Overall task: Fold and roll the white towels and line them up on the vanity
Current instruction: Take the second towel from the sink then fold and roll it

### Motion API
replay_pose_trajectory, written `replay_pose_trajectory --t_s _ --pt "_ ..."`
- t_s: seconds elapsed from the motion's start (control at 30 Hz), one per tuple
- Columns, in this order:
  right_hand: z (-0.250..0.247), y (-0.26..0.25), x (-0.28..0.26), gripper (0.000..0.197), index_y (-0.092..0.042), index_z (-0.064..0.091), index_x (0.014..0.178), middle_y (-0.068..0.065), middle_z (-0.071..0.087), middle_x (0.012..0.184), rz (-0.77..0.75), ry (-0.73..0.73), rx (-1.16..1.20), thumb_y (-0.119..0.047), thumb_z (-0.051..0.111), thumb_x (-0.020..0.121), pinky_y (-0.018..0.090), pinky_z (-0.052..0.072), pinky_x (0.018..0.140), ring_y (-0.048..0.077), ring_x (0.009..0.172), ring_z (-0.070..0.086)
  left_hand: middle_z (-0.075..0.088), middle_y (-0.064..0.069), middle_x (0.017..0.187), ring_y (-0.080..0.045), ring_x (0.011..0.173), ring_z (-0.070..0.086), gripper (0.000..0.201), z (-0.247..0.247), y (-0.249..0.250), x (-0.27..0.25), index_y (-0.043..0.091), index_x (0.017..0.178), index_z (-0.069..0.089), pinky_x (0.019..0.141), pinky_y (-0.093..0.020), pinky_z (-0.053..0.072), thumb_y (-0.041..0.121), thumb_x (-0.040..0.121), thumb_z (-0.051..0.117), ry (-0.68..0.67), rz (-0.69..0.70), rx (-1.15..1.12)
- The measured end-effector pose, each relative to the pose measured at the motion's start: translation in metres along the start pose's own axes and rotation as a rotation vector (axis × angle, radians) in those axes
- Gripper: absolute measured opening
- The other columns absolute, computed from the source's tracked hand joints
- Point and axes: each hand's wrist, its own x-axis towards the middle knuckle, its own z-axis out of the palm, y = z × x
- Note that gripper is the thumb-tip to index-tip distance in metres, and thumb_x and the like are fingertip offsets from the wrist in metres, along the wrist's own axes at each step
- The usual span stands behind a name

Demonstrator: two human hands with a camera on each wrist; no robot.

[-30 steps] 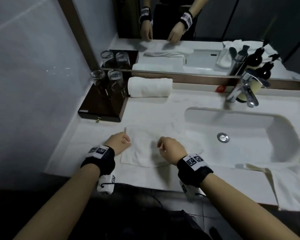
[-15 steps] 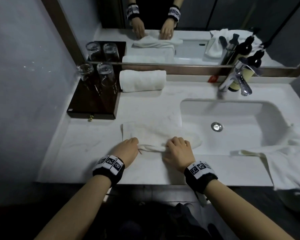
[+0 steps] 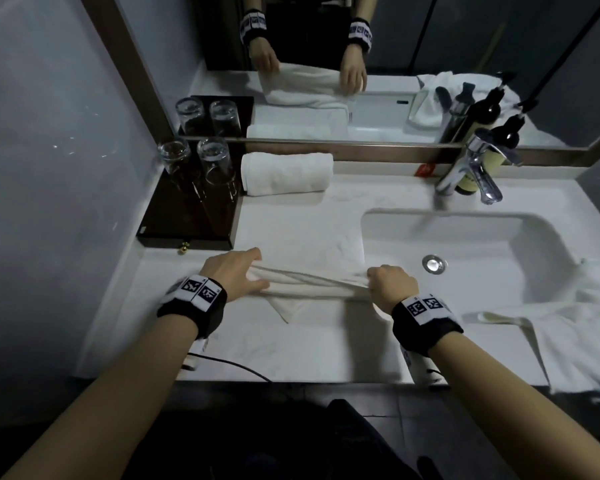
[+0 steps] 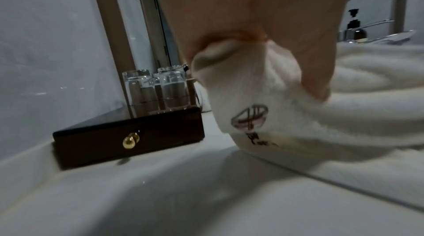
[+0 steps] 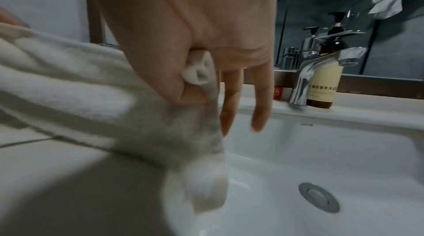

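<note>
A white towel (image 3: 312, 289) is stretched between my hands, lifted just over the front of the white vanity (image 3: 291, 351). My left hand (image 3: 238, 277) pinches its left end (image 4: 252, 98), which bears a printed logo. My right hand (image 3: 390, 284) pinches the right end (image 5: 197, 74) between thumb and forefinger, with the other fingers (image 5: 259, 105) hanging loose over the sink. One corner of the towel droops onto the counter. A rolled white towel (image 3: 286, 178) lies at the back against the mirror frame.
A dark wooden tray (image 3: 191, 220) with two upturned glasses (image 3: 194, 161) stands at the back left. The sink basin (image 3: 465, 247), chrome tap (image 3: 471, 168) and a pump bottle (image 5: 325, 83) are to the right. More white cloth (image 3: 575, 327) drapes over the right counter edge.
The towel lay flat on the counter a second ago. Both hands gathered its near edge, moved apart along it and lifted it, so it now hangs stretched between them.
</note>
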Motion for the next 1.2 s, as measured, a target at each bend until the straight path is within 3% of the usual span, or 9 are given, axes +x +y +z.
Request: replay_pose_trajectory --t_s 0.07,0.13,0.2,0.4,0.53,0.67,0.77,0.93,1.2 --pt "-0.015 0.005 0.011 0.018 -0.014 0.057 0.081 0.015 0.064 0.108 0.023 -0.048 0.053 -0.004 0.042 0.085 0.032 0.044 0.072 0.033 0.098 0.06 0.053 0.004 0.093 -0.023 0.085 0.052 0.025 -0.011 0.002 0.008 0.029 0.089 0.038 0.069 -0.032 0.041 0.039 0.081 0.06 -0.076 -0.023 0.001" --pt "-0.033 0.009 0.026 0.023 -0.012 0.064 0.093 0.019 0.064 0.116 0.009 0.002 0.205 -0.002 0.044 0.087 0.035 0.049 0.082 0.034 0.105 0.06 0.059 -0.005 0.102 -0.025 0.086 0.055 0.01 -0.028 0.01 0.018 0.021 0.09 0.044 0.072 -0.038 0.049 0.019 0.086 0.052 -0.043 -0.054 0.009" --pt "-0.056 0.01 0.042 0.039 -0.01 0.065 0.115 0.018 0.063 0.122 -0.023 0.115 0.424 0.004 0.044 0.085 0.037 0.047 0.095 0.034 0.113 0.059 0.059 -0.012 0.108 -0.031 0.093 0.058 0.014 -0.05 0.019 0.031 0.014 0.099 0.05 0.076 -0.041 0.05 0.008 0.088 0.044 0.111 -0.126 -0.026" --pt "-0.127 -0.002 0.071 0.054 -0.011 0.072 0.1 0.011 0.071 0.106 -0.143 0.648 0.95 0.016 0.04 0.066 0.019 0.041 0.085 0.025 0.104 0.062 0.053 -0.019 0.108 -0.036 0.102 0.05 0.019 -0.123 0.043 0.056 0.005 0.097 0.051 0.067 -0.042 0.039 -0.003 0.084 0.04 0.708 -0.133 -0.19" --pt "-0.132 -0.004 0.073 0.052 -0.008 0.072 0.095 0.013 0.069 0.099 -0.252 0.779 0.929 0.015 0.041 0.061 0.017 0.037 0.079 0.024 0.096 0.061 0.052 -0.019 0.103 -0.035 0.098 0.047 0.018 -0.132 0.044 0.052 0.003 0.093 0.051 0.067 -0.046 0.04 -0.005 0.081 0.041 0.834 -0.08 -0.176" --pt "-0.088 0.003 0.064 0.049 -0.009 0.071 0.092 0.012 0.07 0.099 -0.225 0.604 0.863 0.016 0.044 0.059 0.023 0.042 0.085 0.027 0.1 0.062 0.056 -0.02 0.1 -0.037 0.094 0.052 0.021 -0.091 0.03 0.037 0.0 0.096 0.058 0.067 -0.043 0.04 -0.006 0.078 0.05 0.659 -0.007 -0.095" --pt "-0.043 0.014 0.05 0.032 -0.012 0.064 0.088 0.01 0.07 0.092 -0.196 0.37 0.668 0.007 0.052 0.067 0.036 0.048 0.075 0.032 0.09 0.064 0.059 -0.01 0.1 -0.031 0.094 0.055 0.019 -0.041 0.016 0.018 0.01 0.098 0.059 0.07 -0.037 0.043 0.002 0.08 0.056 0.339 0.035 -0.098" --pt "0.02 0.024 0.016 0.027 -0.015 0.047 0.099 0.009 0.061 0.1 -0.228 0.051 0.347 -0.01 0.059 0.075 0.034 0.038 0.064 0.034 0.082 0.057 0.056 0.0 0.113 -0.02 0.104 0.054 0.022 0.037 -0.004 -0.018 0.021 0.111 0.057 0.082 -0.027 0.04 0.017 0.089 0.055 -0.179 0.003 -0.05" --pt "0.039 0.015 -0.016 0.031 -0.015 0.055 0.109 0.008 0.069 0.091 -0.32 0.131 0.084 -0.033 0.057 0.083 0.032 0.039 0.077 0.033 0.081 0.062 0.051 0.002 0.099 -0.019 0.093 0.054 0.022 0.065 -0.022 -0.052 0.023 0.104 0.062 0.073 -0.024 0.037 0.012 0.09 0.05 -0.167 0.022 -0.131"
